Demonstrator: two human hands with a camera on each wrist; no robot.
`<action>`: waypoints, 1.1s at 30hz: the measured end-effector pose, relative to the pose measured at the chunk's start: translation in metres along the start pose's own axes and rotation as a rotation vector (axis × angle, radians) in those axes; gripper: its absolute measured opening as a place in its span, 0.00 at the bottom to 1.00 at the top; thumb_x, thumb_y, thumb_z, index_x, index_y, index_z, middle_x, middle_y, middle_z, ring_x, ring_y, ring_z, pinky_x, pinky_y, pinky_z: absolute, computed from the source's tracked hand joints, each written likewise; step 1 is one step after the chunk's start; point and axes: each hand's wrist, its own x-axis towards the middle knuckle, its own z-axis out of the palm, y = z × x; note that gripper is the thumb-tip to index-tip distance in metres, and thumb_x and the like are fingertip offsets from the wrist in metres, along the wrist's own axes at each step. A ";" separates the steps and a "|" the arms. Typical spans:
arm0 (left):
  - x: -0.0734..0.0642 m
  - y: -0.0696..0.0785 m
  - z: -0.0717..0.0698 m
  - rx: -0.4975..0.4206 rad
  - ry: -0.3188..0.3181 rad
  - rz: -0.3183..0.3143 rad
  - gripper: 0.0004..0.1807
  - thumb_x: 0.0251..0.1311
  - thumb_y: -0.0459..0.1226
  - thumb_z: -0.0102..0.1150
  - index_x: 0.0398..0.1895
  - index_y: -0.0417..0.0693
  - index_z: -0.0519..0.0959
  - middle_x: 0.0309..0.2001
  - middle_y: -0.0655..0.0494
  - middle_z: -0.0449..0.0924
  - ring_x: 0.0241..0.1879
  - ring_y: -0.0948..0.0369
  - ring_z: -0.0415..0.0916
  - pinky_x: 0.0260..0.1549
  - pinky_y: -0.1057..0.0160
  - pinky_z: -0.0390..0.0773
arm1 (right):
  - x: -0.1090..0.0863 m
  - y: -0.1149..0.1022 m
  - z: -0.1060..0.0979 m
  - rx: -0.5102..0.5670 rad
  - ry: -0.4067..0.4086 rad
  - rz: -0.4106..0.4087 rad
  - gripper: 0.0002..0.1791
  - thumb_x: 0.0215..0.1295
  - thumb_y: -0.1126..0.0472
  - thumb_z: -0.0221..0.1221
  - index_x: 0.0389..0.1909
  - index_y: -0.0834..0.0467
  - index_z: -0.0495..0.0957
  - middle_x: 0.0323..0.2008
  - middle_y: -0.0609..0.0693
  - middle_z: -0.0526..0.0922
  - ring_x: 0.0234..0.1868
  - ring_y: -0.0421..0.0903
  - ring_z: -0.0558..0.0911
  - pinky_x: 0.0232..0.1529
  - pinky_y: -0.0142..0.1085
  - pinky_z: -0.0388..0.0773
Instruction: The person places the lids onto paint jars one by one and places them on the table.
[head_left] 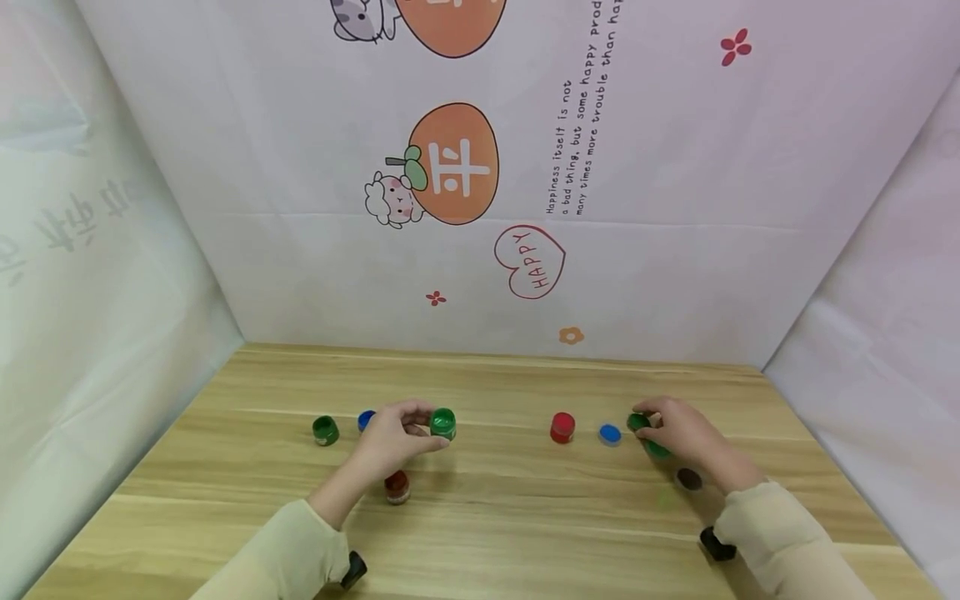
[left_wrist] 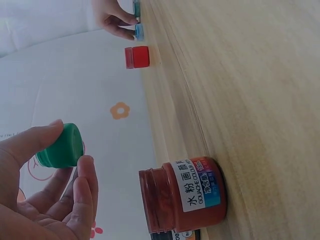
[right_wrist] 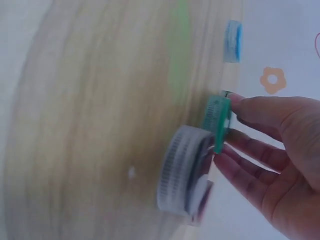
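Note:
My left hand (head_left: 390, 437) holds a green paint jar (head_left: 442, 423) between thumb and fingers, raised off the table; its glossy green top faces the head camera. Just below that hand stands a brown-red gouache jar (left_wrist: 195, 192). A blue jar (head_left: 366, 419) is partly hidden behind the left hand. My right hand (head_left: 678, 429) is low at the table on the right, thumb and fingertips around a dark green lid (head_left: 638, 422). Close under this hand lies a brighter green lid (head_left: 657, 450), and a dark brown lid (head_left: 689, 479) is nearer the wrist.
At the left stands another green jar (head_left: 326, 431). Between the hands are a red jar (head_left: 562, 427) and a blue lid (head_left: 610, 434). A light green smear (head_left: 664, 498) marks the wooden table (head_left: 517, 533). White printed sheets (head_left: 645, 275) rise behind and at both sides.

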 end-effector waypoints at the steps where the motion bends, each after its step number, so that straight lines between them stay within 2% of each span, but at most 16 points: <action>1: 0.000 0.000 0.000 0.002 -0.001 0.000 0.20 0.56 0.35 0.77 0.52 0.41 0.83 0.43 0.54 0.85 0.39 0.60 0.81 0.40 0.57 0.83 | -0.002 -0.001 -0.001 -0.011 -0.002 0.004 0.23 0.64 0.65 0.69 0.56 0.73 0.79 0.49 0.70 0.82 0.46 0.64 0.83 0.43 0.54 0.82; 6: -0.001 0.001 0.001 -0.001 -0.005 0.007 0.21 0.55 0.35 0.77 0.51 0.40 0.83 0.43 0.54 0.85 0.39 0.59 0.81 0.40 0.57 0.83 | -0.010 -0.006 -0.010 -0.065 -0.021 0.026 0.23 0.63 0.57 0.71 0.50 0.71 0.81 0.45 0.69 0.82 0.46 0.66 0.82 0.46 0.59 0.79; 9: -0.002 0.001 0.001 -0.002 -0.013 0.011 0.21 0.55 0.35 0.77 0.52 0.41 0.83 0.44 0.53 0.85 0.39 0.59 0.81 0.39 0.58 0.83 | -0.013 -0.007 -0.014 -0.063 -0.036 0.043 0.22 0.62 0.56 0.72 0.47 0.70 0.82 0.42 0.65 0.83 0.45 0.64 0.82 0.44 0.58 0.80; 17: 0.001 0.004 0.004 0.004 -0.001 -0.006 0.22 0.55 0.36 0.77 0.53 0.40 0.83 0.43 0.53 0.85 0.39 0.60 0.81 0.39 0.57 0.83 | -0.016 -0.004 -0.015 -0.077 -0.086 0.038 0.19 0.54 0.62 0.76 0.43 0.68 0.83 0.36 0.55 0.83 0.39 0.55 0.82 0.42 0.54 0.80; 23: 0.003 0.004 0.007 0.012 -0.003 -0.006 0.23 0.55 0.37 0.78 0.54 0.41 0.83 0.44 0.53 0.84 0.40 0.60 0.81 0.40 0.56 0.83 | -0.016 -0.004 -0.016 -0.068 -0.102 0.034 0.16 0.52 0.67 0.74 0.41 0.67 0.84 0.36 0.55 0.84 0.40 0.55 0.82 0.43 0.54 0.80; 28: 0.004 0.008 0.010 0.009 -0.003 -0.009 0.24 0.55 0.38 0.78 0.55 0.42 0.83 0.44 0.55 0.85 0.40 0.60 0.81 0.41 0.56 0.83 | -0.018 -0.015 -0.022 -0.069 -0.100 0.027 0.14 0.54 0.68 0.71 0.42 0.67 0.84 0.38 0.57 0.84 0.41 0.57 0.82 0.42 0.55 0.80; 33: 0.005 0.011 0.012 -0.004 -0.012 -0.010 0.24 0.55 0.38 0.78 0.54 0.42 0.83 0.45 0.55 0.85 0.41 0.60 0.82 0.42 0.56 0.83 | -0.018 -0.031 -0.029 -0.084 -0.103 -0.019 0.12 0.55 0.70 0.70 0.42 0.65 0.85 0.38 0.54 0.84 0.41 0.57 0.83 0.41 0.54 0.81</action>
